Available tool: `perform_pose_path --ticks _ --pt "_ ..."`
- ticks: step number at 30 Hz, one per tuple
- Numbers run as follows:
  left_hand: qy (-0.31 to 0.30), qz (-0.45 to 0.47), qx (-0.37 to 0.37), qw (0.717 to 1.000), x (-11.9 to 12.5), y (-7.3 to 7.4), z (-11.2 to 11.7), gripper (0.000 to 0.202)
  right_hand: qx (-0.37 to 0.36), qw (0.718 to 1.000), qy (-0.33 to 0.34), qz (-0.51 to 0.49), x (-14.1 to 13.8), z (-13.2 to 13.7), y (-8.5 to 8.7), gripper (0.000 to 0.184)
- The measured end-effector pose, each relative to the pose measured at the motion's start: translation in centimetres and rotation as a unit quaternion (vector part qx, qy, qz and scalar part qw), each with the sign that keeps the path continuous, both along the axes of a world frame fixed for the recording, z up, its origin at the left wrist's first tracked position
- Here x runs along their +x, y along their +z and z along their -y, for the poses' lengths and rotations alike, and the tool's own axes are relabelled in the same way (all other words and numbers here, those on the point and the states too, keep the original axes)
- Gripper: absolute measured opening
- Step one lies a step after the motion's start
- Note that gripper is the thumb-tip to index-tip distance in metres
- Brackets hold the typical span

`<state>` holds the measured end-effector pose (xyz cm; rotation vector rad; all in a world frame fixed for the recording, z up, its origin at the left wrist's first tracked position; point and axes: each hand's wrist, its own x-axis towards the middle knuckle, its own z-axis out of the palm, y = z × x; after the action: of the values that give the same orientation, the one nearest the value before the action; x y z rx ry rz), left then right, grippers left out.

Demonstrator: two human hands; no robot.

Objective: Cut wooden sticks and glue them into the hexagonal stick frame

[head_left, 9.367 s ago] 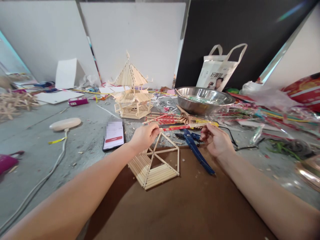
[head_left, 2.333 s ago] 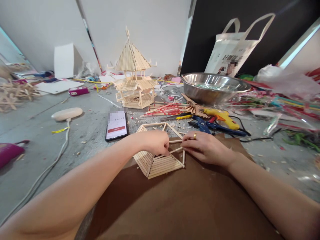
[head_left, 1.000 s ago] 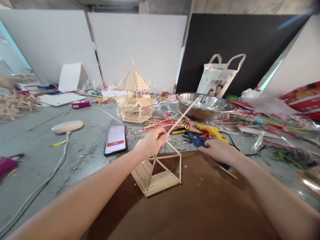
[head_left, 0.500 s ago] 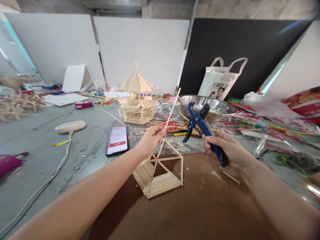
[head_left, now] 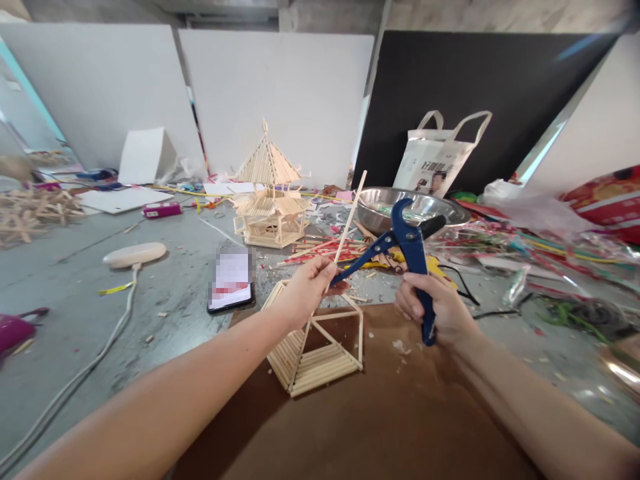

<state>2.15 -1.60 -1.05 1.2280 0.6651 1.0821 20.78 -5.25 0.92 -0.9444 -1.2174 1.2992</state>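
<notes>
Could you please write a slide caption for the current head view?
Left hand holds a wooden stick, right hand a blue pipe cutter, with a partly slatted stick frame below.

The left hand (head_left: 309, 288) pinches a tilted wooden stick (head_left: 351, 212) and seems to touch one handle of the blue pipe cutter (head_left: 414, 252); the right hand (head_left: 443, 303) grips the other. Nearer lies a hexagonal stick frame (head_left: 324, 369); a model pavilion (head_left: 270, 203) stands farther off.

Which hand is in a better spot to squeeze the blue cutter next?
Probably the right hand: it's wrapped around the cutter, while the left hand is busy holding a stick.
</notes>
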Motion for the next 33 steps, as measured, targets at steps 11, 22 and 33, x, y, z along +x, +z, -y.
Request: perform_pose_path --ticks 11,22,33 --pt "0.008 -0.093 0.069 0.993 0.6 0.6 1.8 0.019 0.024 1.0 0.011 -0.014 -0.3 0.1 -1.0 0.006" --pt "0.04 -0.116 0.119 0.985 0.0 0.3 0.8 0.02 0.103 0.943 -0.171 0.267 -0.5 0.2 -0.8 0.017" --pt "0.078 -0.155 0.199 0.964 -0.4 0.6 0.8 0.021 0.202 0.75 -0.182 0.603 0.2 -1.0 -2.9 0.06"
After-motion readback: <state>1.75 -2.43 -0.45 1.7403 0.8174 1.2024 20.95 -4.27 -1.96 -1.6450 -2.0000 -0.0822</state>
